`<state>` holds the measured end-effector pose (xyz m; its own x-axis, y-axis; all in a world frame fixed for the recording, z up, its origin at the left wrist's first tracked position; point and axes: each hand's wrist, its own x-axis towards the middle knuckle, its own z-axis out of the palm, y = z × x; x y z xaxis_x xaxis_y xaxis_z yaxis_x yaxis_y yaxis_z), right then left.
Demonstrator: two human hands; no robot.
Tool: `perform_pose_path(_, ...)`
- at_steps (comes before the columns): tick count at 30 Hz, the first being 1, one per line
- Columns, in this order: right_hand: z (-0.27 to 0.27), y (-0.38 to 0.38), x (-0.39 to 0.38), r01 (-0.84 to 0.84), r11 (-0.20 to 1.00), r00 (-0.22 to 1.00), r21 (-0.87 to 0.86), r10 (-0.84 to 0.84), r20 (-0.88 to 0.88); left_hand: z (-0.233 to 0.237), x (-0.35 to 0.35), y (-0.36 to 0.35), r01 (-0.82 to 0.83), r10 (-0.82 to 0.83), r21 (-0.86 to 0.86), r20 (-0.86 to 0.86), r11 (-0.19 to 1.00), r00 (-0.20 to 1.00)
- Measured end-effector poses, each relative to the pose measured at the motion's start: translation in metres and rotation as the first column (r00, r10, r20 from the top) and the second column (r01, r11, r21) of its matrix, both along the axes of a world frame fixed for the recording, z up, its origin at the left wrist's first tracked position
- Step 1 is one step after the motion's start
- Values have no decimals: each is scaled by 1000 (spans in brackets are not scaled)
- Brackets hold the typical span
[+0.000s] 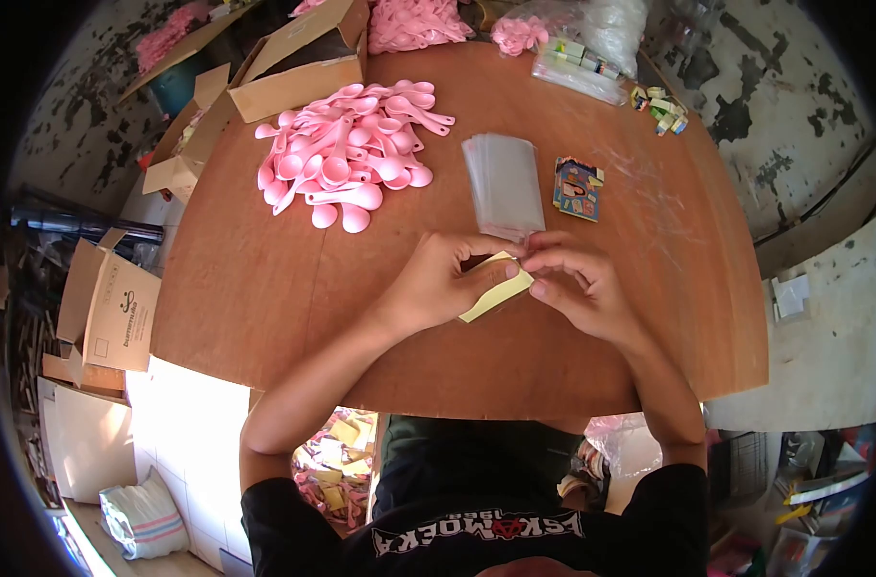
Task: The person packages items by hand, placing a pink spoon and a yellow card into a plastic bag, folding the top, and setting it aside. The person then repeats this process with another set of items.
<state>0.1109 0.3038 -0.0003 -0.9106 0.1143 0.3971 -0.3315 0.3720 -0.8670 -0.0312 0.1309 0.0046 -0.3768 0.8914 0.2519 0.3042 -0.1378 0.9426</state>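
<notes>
My left hand (444, 279) is closed on a pale yellow card (489, 298), its thumb pressed flat along the upper face. The card is slightly bent and slants up to the right, close over the table. At its right end, my right hand (574, 282) pinches the edge with thumb and fingertips, which partly hide that end. Just beyond my fingers lies a stack of clear plastic bags (505, 183), fanned a little. Right of the stack sits a small pile of blue printed cards (577, 189).
A heap of pink spoons (346, 149) covers the left part of the brown table (265, 308). An open cardboard box (298, 72) stands behind it. At the back right are packed rolls in plastic (582, 72) and several small folded labels (661, 111). Another carton (120, 303) stands left of the table.
</notes>
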Motion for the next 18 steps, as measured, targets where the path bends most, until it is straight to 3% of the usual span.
perform_pose_path(3,6,-3,4,-7,1000,997,-23,9,81,3,3,-2,-3,3,-13,30,1000,1000)
perform_pose_path(4,9,-3,5,-8,1000,997,-23,10,80,5,6,-3,-18,20,34,-43,999,999)
perform_pose_path(6,14,-3,6,-31,977,1000,212,29,10,8,9,-4,-28,38,84,-117,996,992)
perform_pose_path(9,18,-6,8,4,970,999,243,6,-39,12,13,-5,-53,75,139,-153,989,985)
perform_pose_path(11,25,-11,8,-5,969,1000,246,10,-22,16,11,-8,-39,39,56,-5,998,999)
perform_pose_path(13,24,-13,10,-17,969,1000,246,18,-4,13,10,-6,-18,17,81,13,997,1000)
perform_pose_path(15,18,-12,13,-55,998,987,12,52,150,12,11,-5,-3,0,104,30,995,1000)
perform_pose_path(18,18,-11,13,-2,998,990,62,-7,141,17,10,-3,30,-29,80,-18,996,999)
